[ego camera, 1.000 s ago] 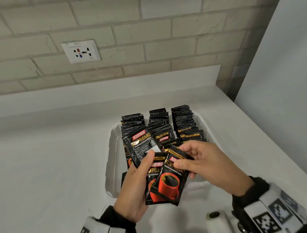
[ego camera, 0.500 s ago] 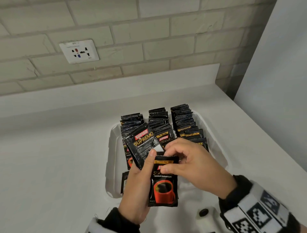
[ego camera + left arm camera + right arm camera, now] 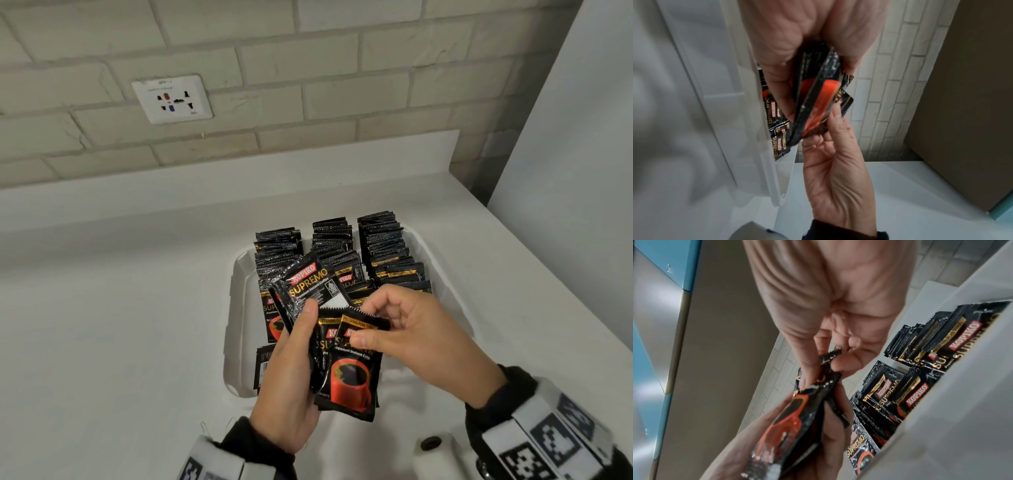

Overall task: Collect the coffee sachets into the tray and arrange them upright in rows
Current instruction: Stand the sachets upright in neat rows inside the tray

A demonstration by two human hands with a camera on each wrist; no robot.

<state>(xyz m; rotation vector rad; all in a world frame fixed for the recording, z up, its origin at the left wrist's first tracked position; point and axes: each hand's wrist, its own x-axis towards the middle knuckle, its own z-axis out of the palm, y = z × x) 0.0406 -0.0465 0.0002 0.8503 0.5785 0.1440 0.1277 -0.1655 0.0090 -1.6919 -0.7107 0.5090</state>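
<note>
— Head view first: what do the hands have?
— Left hand grips a fan of sachets, thumb pressed on the top one. Right hand pinches the front sachet near its top edge, thumb over forefinger.
— And the tray?
— White, on the counter, past the hands toward 12 o'clock. Three rows of sachets stand upright in it; one sachet lies flat at the tray's 7 o'clock corner. A socket sits on the brick wall at 11 o'clock.
— Left wrist view?
— The left hand closes round the sachets, seen edge-on. The right hand comes in from 6 o'clock, fingertips touching the front sachet. The tray wall runs at 9 o'clock, printed sachets showing behind it.
— Right wrist view?
— The right hand nips the serrated top of the front sachet between thumb and fingers. The left hand holds the sachets from below at 6 o'clock. The rows stand at 3 o'clock behind the tray wall.
</note>
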